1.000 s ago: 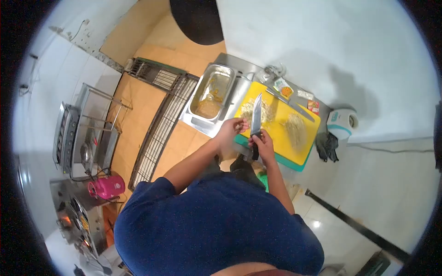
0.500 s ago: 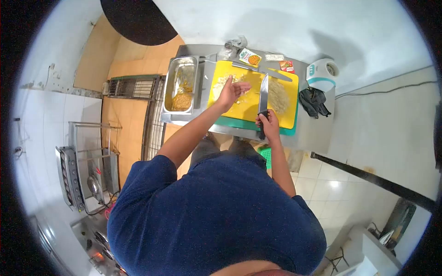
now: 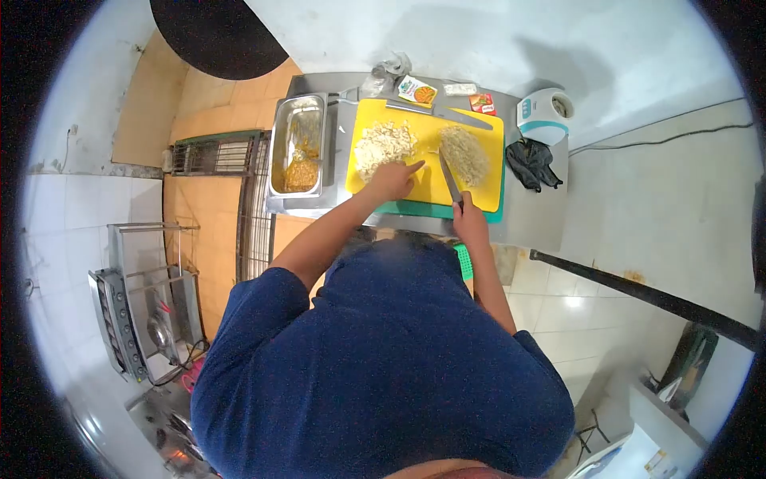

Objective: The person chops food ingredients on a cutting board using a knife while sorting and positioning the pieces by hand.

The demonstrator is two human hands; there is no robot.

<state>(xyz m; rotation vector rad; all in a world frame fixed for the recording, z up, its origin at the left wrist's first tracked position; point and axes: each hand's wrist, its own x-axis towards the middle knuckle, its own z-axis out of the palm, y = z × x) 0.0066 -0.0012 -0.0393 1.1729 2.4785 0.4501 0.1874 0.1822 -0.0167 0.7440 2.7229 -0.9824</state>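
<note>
Head view: left pile (image 3: pixel 385 145) already chopped, seemingly coarser than right pile (image 3: pixel 465 154); right hand (image 3: pixel 471 219), fingers clamped on knife (image 3: pixel 451 180); left hand (image 3: pixel 391 181), fingers apart over yellow board (image 3: pixel 433 190)

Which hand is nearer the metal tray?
Left. The left hand is right of the tray, over the yellow board; the right hand, gripping a knife, is farther right.

Both arms (image 3: pixel 331 232) reach forward, the left hand (image 3: pixel 391 182) extending a finger (image 3: pixel 416 167), the right hand (image 3: pixel 471 221) curled tight.

Pale wall (image 3: pixel 471 32), orange floor (image 3: pixel 199 211), metal table (image 3: pixel 533 219)
</note>
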